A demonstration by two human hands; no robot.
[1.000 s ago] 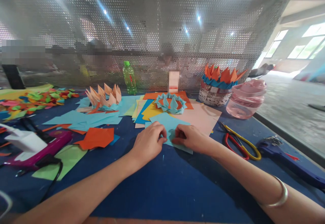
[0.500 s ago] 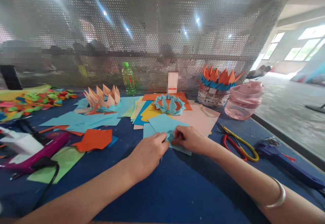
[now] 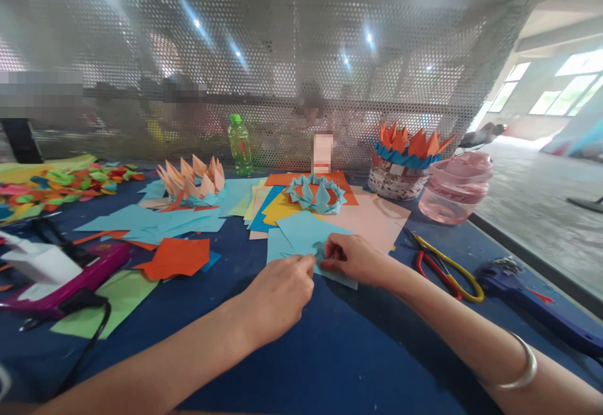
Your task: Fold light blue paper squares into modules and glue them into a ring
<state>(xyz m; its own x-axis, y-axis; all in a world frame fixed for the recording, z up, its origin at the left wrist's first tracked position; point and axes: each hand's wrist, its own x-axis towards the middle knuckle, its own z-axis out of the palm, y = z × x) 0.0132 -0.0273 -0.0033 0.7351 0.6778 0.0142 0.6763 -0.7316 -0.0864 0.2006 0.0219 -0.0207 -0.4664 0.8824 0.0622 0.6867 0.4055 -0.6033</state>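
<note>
My left hand [image 3: 287,289] and my right hand [image 3: 353,259] meet in the middle above the blue table. Between their fingertips is a small piece of light-blue paper [image 3: 319,253], mostly hidden by the fingers. Both hands have their fingers closed in a pinch on it. Light-blue sheets [image 3: 301,233] lie just behind and under the hands. Beyond these sits a ring of folded light-blue paper points [image 3: 321,196], resting on orange and yellow sheets.
To the left are a peach folded-paper ring [image 3: 193,183], orange paper [image 3: 176,258], a purple power strip [image 3: 94,277] and coloured scraps [image 3: 85,189]. At right lie scissors [image 3: 447,270], a blue glue gun [image 3: 532,302], a pink water cup [image 3: 452,192] and a round container [image 3: 398,179].
My left hand has turned and its fingers have shifted slightly at the small paper. My right hand stays almost the same; the whole view has moved a little.
</note>
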